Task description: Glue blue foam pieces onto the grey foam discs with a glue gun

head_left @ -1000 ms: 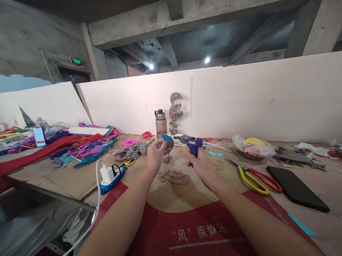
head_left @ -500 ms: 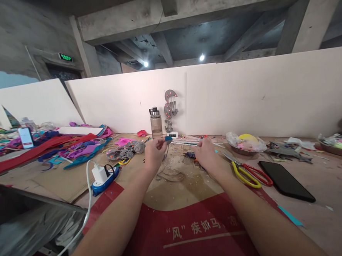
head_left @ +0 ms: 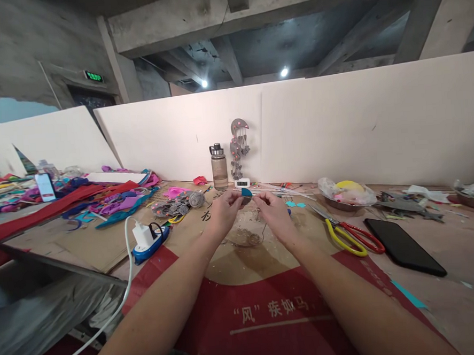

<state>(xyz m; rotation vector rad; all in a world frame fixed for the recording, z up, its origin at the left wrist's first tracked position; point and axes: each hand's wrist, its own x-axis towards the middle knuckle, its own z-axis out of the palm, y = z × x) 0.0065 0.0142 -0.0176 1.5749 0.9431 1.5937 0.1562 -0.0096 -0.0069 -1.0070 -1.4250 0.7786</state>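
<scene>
A small teal piece [head_left: 246,192], felt by its look, with a grey lower part is pinched between the thumb and fingers of my left hand [head_left: 225,213]. My right hand [head_left: 276,213] is closed in a pinch at the piece's right edge. Whatever its fingertips grip is too small to make out. Below both hands, thin cord [head_left: 251,240] lies in loops on the brown and red paper sheet [head_left: 266,269]. Small light-blue scraps [head_left: 295,204] lie just beyond my right hand.
Scissors [head_left: 347,234] with red and yellow handles and a black phone [head_left: 404,246] lie at right. A bottle [head_left: 219,168] stands behind my hands, beside a grey hanging ornament [head_left: 240,145]. At left are a power strip [head_left: 150,246], grey felt pieces [head_left: 174,205] and coloured cloth [head_left: 114,204].
My right hand has come left from the bristly patch on the table to the teal piece. My left hand has turned the piece so more of it shows. The view has shifted slightly.
</scene>
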